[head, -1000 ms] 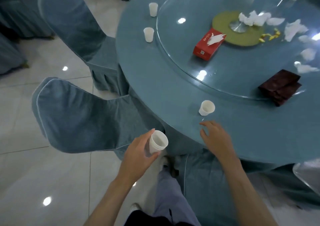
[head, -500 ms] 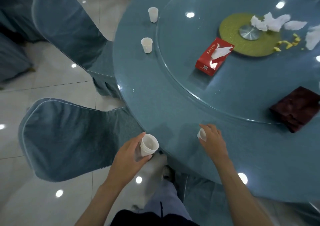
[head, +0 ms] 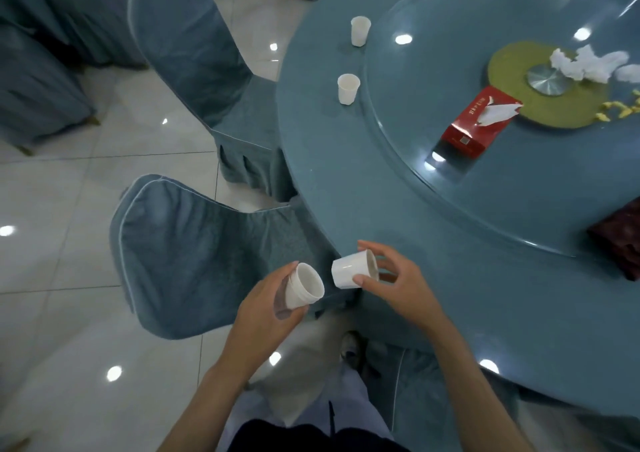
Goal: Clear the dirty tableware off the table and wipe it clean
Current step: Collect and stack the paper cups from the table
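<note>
L hand (head: pixel 266 299) grip holds cup stack (head: pixel 304 289), R hand (head: pixel 398 285) pinches another cup (head: pixel 349 271) at worktop (head: pixel 346 181) edge; more cups (head: pixel 348 88), tissues (head: pixel 588 64) left, wiping not begun.

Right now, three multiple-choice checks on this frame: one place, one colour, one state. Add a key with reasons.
1. Where is the red tissue box?
A) on the glass turntable
B) on a chair
C) on the floor

2. What colour is the left-hand cup, gripped by the left hand?
A) green
B) white
C) black

3. How is the right-hand cup, held by the right hand?
A) standing on the table
B) tipped sideways in the air
C) crushed flat

Key:
1 A: the box lies on the glass disc.
2 B: the cup is plain white inside and out.
3 B: fingers pinch it with its mouth facing sideways and nothing under it.
</note>
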`<action>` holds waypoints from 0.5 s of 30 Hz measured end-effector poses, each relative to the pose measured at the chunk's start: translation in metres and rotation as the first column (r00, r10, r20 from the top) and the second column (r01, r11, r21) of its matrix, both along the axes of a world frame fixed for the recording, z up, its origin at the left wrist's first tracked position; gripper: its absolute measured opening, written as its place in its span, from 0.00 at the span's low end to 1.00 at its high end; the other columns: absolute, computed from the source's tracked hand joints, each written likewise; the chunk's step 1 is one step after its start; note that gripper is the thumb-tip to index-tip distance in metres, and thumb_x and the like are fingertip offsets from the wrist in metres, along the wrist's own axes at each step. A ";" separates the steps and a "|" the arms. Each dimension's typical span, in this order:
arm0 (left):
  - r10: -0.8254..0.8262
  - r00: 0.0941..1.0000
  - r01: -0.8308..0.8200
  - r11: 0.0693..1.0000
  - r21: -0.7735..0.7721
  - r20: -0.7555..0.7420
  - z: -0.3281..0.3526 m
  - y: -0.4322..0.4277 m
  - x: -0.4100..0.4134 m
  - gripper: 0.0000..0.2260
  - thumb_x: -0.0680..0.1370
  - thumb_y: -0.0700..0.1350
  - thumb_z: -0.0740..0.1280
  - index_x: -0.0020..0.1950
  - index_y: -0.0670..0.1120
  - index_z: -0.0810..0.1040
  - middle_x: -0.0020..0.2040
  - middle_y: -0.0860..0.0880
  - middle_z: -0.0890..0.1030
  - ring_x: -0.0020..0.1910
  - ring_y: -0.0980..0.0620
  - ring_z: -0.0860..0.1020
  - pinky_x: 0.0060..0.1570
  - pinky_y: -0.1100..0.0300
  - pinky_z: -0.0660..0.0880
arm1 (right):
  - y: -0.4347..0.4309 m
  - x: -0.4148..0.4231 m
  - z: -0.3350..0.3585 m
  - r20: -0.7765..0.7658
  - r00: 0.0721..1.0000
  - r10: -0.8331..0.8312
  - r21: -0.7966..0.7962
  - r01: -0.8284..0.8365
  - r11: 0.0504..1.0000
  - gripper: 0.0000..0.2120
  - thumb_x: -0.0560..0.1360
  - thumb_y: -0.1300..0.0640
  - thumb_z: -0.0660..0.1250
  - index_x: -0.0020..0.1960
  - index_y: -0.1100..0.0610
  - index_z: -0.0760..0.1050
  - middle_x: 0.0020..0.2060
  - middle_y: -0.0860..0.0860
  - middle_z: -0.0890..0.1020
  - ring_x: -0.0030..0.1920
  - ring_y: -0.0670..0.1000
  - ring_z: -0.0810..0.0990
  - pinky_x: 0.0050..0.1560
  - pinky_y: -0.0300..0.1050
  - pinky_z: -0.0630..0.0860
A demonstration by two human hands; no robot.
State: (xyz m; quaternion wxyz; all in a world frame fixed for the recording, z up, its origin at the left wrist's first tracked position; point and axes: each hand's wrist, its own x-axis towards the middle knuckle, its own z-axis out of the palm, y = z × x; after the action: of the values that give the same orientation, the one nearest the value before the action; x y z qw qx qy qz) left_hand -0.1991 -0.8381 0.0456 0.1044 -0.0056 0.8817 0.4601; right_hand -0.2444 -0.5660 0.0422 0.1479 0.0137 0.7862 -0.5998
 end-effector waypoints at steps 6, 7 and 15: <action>-0.084 0.993 0.087 0.995 0.041 -0.081 0.002 -0.099 0.018 0.31 0.73 0.49 0.79 0.74 0.57 0.73 0.68 0.65 0.76 0.66 0.60 0.76 0.62 0.64 0.75 | -0.118 0.021 0.026 -0.035 0.995 0.093 -0.002 -0.093 0.996 0.25 0.74 0.54 0.79 0.69 0.47 0.77 0.61 0.47 0.84 0.60 0.50 0.84 0.61 0.52 0.82; -0.090 0.992 0.094 0.995 0.039 -0.088 0.003 -0.118 0.022 0.31 0.73 0.50 0.79 0.74 0.58 0.72 0.68 0.65 0.76 0.66 0.60 0.75 0.63 0.64 0.74 | -0.137 0.023 0.031 -0.051 0.994 0.100 0.010 -0.099 0.995 0.24 0.74 0.53 0.79 0.68 0.47 0.78 0.61 0.47 0.83 0.61 0.50 0.83 0.61 0.53 0.82; -0.018 0.990 0.022 1.000 0.023 -0.137 0.023 -0.248 0.045 0.33 0.71 0.56 0.79 0.74 0.64 0.71 0.65 0.67 0.77 0.62 0.64 0.76 0.62 0.62 0.75 | -0.279 0.029 0.059 -0.118 0.982 0.145 -0.027 -0.150 0.988 0.24 0.73 0.55 0.79 0.67 0.50 0.79 0.61 0.49 0.84 0.61 0.51 0.83 0.60 0.54 0.82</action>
State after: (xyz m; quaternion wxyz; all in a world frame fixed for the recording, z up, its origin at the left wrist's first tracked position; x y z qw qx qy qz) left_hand -0.1541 -1.0866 0.0686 0.0485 0.0360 0.8811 0.4690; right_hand -0.2157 -0.8453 0.1013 0.1466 -0.0819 0.7814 -0.6011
